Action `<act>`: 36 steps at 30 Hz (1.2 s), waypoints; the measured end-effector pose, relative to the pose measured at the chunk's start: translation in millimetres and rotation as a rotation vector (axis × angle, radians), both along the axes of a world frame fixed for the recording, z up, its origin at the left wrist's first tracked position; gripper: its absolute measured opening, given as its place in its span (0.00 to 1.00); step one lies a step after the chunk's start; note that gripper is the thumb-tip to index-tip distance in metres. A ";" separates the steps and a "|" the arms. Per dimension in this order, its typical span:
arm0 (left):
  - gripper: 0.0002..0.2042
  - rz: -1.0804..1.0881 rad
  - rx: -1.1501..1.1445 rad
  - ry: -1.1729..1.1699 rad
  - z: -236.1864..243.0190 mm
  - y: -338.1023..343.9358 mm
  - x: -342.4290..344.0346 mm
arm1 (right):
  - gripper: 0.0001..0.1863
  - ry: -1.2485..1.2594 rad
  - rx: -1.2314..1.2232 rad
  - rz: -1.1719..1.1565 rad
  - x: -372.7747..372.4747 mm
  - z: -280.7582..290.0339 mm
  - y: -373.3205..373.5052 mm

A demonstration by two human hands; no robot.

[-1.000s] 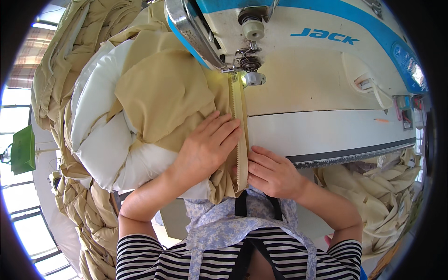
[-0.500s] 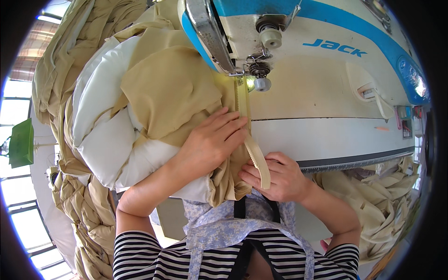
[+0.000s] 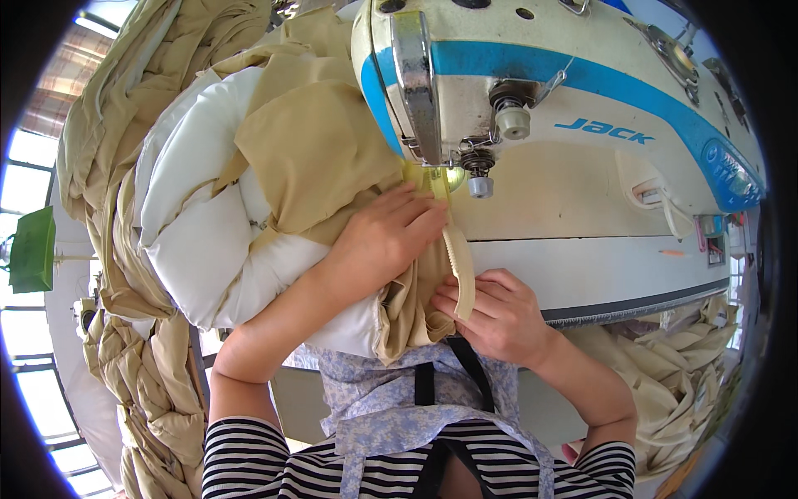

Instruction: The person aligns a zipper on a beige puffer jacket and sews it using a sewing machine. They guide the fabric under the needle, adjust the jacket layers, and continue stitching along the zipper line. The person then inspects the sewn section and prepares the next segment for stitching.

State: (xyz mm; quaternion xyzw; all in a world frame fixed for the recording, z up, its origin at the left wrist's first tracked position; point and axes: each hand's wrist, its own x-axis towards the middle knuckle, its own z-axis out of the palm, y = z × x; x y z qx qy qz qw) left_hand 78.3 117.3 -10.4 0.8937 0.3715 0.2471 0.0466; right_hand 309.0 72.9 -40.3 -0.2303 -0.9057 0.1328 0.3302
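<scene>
Zipper tape point(image 3: 460, 264), nearside of sewing machine point(image 3: 499, 91), now bows off tan cloth point(image 3: 407, 308); flat a second ago, so its tail hangs loose. Left hand point(image 3: 395, 237), nearest machine, presses unclenched on cloth; right hand point(image 3: 507, 320), farther nearside, under tail, grip unclear.

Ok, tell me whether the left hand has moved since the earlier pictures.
Yes. Judged against the sewing machine, the left hand has moved forward, closer to the machine's stitching end.
</scene>
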 end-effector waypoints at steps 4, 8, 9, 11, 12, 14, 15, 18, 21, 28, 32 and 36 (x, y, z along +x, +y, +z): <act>0.13 0.013 0.017 0.031 -5.0 3.7 -0.3 | 0.14 -0.016 -0.018 -0.002 0.4 2.9 -0.2; 0.13 -0.019 0.030 0.079 0.4 16.5 -2.6 | 0.18 -0.056 -0.002 -0.024 0.1 3.9 6.3; 0.13 -0.008 0.022 0.094 3.1 19.5 -3.5 | 0.18 -0.065 -0.003 -0.035 -0.9 3.6 9.0; 0.12 0.008 0.018 0.132 7.4 21.8 -4.4 | 0.14 -0.069 0.059 -0.012 -3.3 2.8 13.0; 0.12 -0.013 0.105 0.155 8.1 18.2 -3.2 | 0.12 -0.076 0.091 -0.004 -4.3 2.3 14.4; 0.12 -0.004 0.106 0.126 8.4 9.0 -1.6 | 0.10 -0.033 0.108 0.024 -5.5 1.8 14.3; 0.13 -0.019 0.128 0.105 7.9 3.9 -0.9 | 0.10 -0.016 0.132 0.033 -5.3 1.8 13.5; 0.14 0.014 0.043 0.105 6.1 -2.3 -2.3 | 0.08 0.019 0.146 0.053 -3.1 1.3 9.0; 0.12 0.052 -0.023 -0.037 7.2 0.5 -5.5 | 0.06 0.022 0.125 0.076 -0.4 -0.5 8.2; 0.13 0.112 -0.159 -0.085 6.7 3.8 -3.8 | 0.05 0.037 0.092 0.059 0.2 -5.4 9.3; 0.14 0.023 -0.010 0.063 1.5 6.7 -3.4 | 0.04 0.018 0.083 0.063 0.3 -3.5 9.1; 0.13 -0.045 0.063 0.096 -0.5 17.1 -7.1 | 0.05 -0.009 0.083 0.053 -1.5 0.5 15.5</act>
